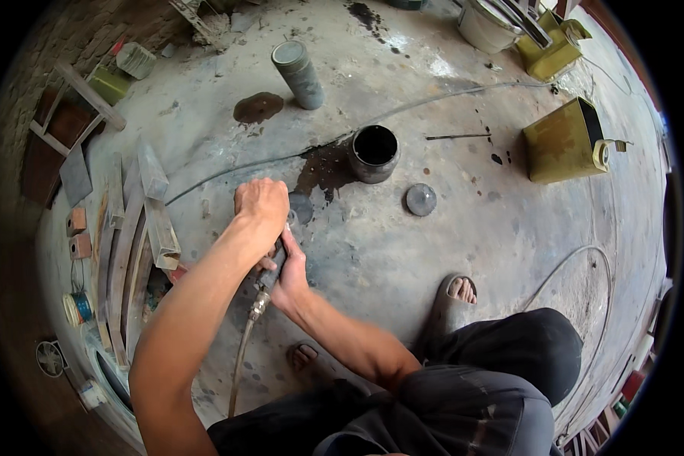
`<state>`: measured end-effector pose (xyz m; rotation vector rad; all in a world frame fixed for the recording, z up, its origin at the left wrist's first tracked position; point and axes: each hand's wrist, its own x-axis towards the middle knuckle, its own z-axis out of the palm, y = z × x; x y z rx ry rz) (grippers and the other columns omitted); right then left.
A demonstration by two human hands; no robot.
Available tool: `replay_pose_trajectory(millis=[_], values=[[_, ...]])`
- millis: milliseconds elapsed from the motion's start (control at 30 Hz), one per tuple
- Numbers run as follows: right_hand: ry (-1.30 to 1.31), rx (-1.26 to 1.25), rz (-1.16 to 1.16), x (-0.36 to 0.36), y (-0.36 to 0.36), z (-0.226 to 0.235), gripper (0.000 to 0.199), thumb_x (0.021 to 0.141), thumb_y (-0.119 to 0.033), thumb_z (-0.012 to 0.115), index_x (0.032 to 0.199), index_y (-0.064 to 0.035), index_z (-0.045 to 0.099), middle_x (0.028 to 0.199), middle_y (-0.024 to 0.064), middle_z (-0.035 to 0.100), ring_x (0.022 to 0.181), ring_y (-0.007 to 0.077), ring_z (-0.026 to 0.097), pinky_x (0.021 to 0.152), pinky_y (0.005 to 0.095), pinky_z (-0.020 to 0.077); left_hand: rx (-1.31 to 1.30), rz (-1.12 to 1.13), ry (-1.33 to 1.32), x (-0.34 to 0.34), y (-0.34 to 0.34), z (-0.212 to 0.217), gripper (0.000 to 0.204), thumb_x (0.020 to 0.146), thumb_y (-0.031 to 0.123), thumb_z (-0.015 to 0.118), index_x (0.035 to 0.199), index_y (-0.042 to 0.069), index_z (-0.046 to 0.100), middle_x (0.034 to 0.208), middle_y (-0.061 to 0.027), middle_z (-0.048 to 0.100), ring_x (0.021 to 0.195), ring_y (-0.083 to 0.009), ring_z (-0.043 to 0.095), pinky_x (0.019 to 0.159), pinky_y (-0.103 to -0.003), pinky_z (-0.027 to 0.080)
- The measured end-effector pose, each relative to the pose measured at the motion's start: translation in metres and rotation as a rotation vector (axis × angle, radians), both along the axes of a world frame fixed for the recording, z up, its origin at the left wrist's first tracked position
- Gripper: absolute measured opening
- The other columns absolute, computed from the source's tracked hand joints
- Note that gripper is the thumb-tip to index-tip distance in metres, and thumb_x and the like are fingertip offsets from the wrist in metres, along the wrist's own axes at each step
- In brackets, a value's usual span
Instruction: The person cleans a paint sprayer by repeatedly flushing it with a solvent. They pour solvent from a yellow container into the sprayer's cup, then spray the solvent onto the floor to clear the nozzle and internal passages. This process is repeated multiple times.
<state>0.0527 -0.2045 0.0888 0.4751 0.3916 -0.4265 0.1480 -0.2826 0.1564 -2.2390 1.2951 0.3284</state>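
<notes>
Grip of left hand and right hand is clamped on the dark, elongated, metal-coupled hand tool over the grey floor, where snagging of the flexible brownish hose could jerk it into the nearby open black cylindrical container.

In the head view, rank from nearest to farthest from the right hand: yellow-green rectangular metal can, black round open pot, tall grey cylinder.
From the right hand:
1. Black round open pot, ahead and rightward.
2. Tall grey cylinder, almost straight ahead.
3. Yellow-green rectangular metal can, well off to the right.
</notes>
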Motion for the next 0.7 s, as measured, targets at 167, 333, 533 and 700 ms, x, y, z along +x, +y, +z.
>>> replay_pose_trajectory(millis=[167, 333, 533, 700], values=[[0.0, -0.07, 0.042, -0.009, 0.006, 0.003, 0.031, 0.105, -0.042, 0.056, 0.097, -0.0118, 0.056, 0.071, -0.0036, 0.043, 0.058, 0.0093, 0.04, 0.047, 0.0216, 0.035, -0.127, 0.006, 0.1, -0.004, 0.033, 0.031, 0.023, 0.095, 0.015, 0.06, 0.094, 0.0, 0.077, 0.089, -0.0247, 0.074, 0.086, -0.0391, 0.075, 0.076, -0.045, 0.061], [0.05, -0.129, 0.056, -0.013, 0.03, 0.006, 0.024, 0.105, -0.036, 0.055, 0.101, -0.0129, 0.057, 0.075, -0.0042, 0.043, 0.061, 0.0076, 0.04, 0.045, 0.0216, 0.0324, -0.166, 0.082, 0.13, -0.001, 0.053, 0.006, 0.029, 0.096, 0.026, 0.065, 0.092, -0.001, 0.076, 0.085, -0.0247, 0.073, 0.082, -0.0415, 0.074, 0.076, -0.05, 0.059], [0.108, -0.233, 0.146, -0.013, 0.038, 0.001, 0.022, 0.105, -0.035, 0.057, 0.112, -0.0139, 0.058, 0.085, -0.0039, 0.052, 0.067, 0.0067, 0.044, 0.044, 0.0223, 0.0333, -0.243, 0.405, 0.462, 0.009, 0.1, 0.032, 0.062, 0.097, 0.039, 0.064, 0.144, 0.002, 0.052, 0.112, -0.0322, 0.069, 0.111, -0.0492, 0.064, 0.094, -0.05, 0.052], [0.383, -0.775, 0.319, -0.017, 0.066, 0.006, 0.017, 0.103, -0.022, 0.063, 0.112, -0.0082, 0.06, 0.092, 0.0019, 0.062, 0.07, 0.0086, 0.056, 0.043, 0.0275, 0.0382, -0.497, 0.587, 0.531, 0.009, 0.165, 0.02, 0.066, 0.101, 0.041, 0.059, 0.151, 0.001, 0.042, 0.114, -0.0285, 0.07, 0.107, -0.0437, 0.068, 0.093, -0.048, 0.052]])
